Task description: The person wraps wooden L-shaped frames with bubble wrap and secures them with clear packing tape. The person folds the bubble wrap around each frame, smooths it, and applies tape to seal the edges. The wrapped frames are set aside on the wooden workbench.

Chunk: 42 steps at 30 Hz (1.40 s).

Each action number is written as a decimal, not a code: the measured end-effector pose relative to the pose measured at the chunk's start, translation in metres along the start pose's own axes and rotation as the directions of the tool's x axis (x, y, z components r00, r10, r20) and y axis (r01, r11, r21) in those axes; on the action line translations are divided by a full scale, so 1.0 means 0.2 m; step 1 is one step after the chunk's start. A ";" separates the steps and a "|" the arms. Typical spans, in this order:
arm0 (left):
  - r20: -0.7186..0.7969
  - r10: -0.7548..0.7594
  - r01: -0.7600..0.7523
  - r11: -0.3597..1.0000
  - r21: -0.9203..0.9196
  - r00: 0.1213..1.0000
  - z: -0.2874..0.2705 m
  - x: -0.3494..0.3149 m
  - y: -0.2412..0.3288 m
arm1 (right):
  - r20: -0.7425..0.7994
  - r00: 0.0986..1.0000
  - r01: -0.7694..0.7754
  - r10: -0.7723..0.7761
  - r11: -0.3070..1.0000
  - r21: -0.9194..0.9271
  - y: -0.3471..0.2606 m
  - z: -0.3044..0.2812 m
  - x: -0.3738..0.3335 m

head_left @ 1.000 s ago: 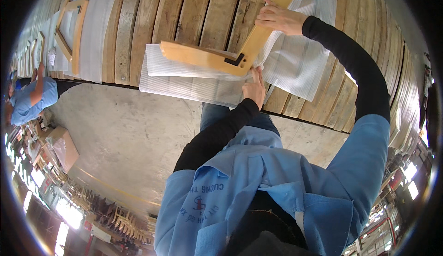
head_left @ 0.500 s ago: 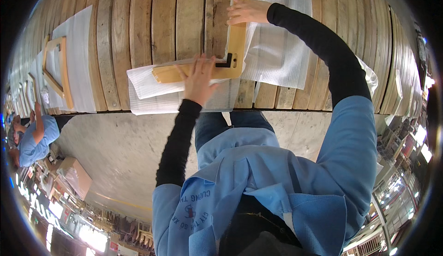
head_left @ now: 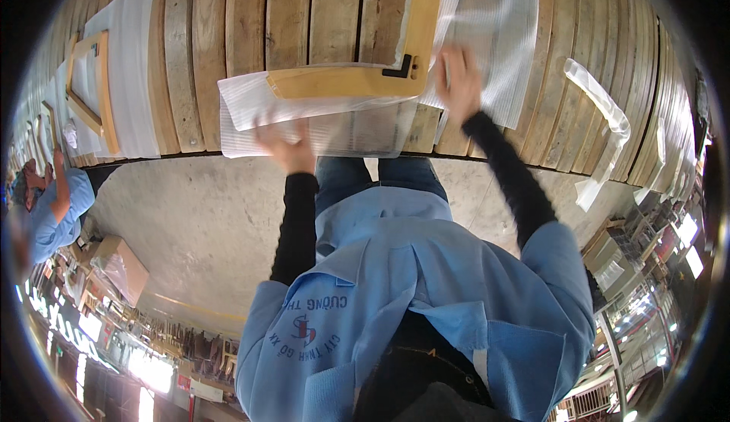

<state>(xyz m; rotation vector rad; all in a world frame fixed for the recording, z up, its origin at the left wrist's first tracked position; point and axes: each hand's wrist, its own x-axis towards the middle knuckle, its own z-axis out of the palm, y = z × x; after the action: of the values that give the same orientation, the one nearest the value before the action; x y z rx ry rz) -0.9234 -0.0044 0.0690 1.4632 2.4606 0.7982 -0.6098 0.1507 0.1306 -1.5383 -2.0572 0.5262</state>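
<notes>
An L-shaped piece of light wood lies on the slatted table, one arm running left and the other running away from me. A black corner bracket sits in its inner angle. White foam sheet lies under and along the left arm, its flap folded up against the wood. My left hand is over the sheet's near edge, its fingers smeared by motion, so any grip is unclear. Just right of the wood's corner, my right hand is blurred with fingers stretched out, above another foam sheet.
Another wooden frame rests on foam sheet at the far left of the table. A co-worker in a blue shirt stands at the left. A crumpled clear strip hangs over the table's right edge. A cardboard box is on the floor.
My left hand has come off the wood's left arm and down toward the sheet's near edge. My right hand has left the far arm and come nearer, beside the corner.
</notes>
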 end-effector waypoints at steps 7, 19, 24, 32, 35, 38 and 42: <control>0.637 -0.746 0.735 -0.319 -0.598 0.195 -0.08 -0.32 -0.69 | 0.608 0.738 0.361 -0.293 0.933 0.011 -0.25 0.37 -0.80; 0.760 -0.240 0.796 0.214 -0.566 0.604 -0.62 0.50 -0.06 | 0.356 0.933 -0.054 0.052 0.999 -0.005 -0.19 -0.09 -0.07; 0.827 -0.186 0.785 -0.259 -0.562 0.531 -0.06 1.10 0.11 | -0.602 0.799 0.073 -0.005 0.993 0.089 -0.49 0.12 0.18; 0.801 -0.236 0.753 -0.274 -0.598 0.551 0.20 1.09 0.08 | 0.299 0.906 0.379 -0.300 0.889 -0.257 -0.36 0.64 -0.07; 0.576 -0.281 0.581 -0.073 -0.810 0.768 -0.08 0.73 0.11 | 0.386 0.903 0.295 -0.189 0.926 -0.236 -0.37 0.64 -0.02; 0.621 -0.452 0.696 0.001 -0.718 0.641 -0.04 0.21 0.02 | 0.499 0.858 0.283 -0.119 0.921 -0.268 -0.36 0.63 0.03; 0.794 -0.326 0.772 -0.230 -0.593 0.513 0.13 0.07 0.15 | 0.617 0.784 0.264 -0.064 0.934 -0.240 -0.39 0.62 0.09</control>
<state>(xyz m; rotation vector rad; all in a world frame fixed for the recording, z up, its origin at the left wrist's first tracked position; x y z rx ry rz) -0.8976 0.0269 0.0647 -0.2184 1.2198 1.2762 -0.7481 0.1450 0.0815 -1.4529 -2.8624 0.7162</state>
